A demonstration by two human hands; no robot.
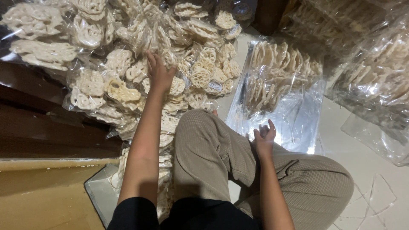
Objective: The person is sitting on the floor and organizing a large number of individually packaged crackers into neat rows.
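My left hand (pixel 158 73) reaches forward into a heap of clear plastic bags filled with pale lattice-shaped crackers (pixel 128 64); its fingers rest on one bag, and whether they grip it I cannot tell. My right hand (pixel 264 135) hovers above my right knee with fingers loosely apart, holding nothing. Just beyond it lies a large clear bag (pixel 279 81) part filled with rows of the same crackers, its shiny open end toward me.
More big bags of crackers (pixel 375 72) are stacked at the right. A dark wooden edge (pixel 47 132) and a brown cardboard sheet (pixel 42 196) lie at the left. My legs in beige trousers (pixel 221 157) are folded on the pale tiled floor (pixel 366 170).
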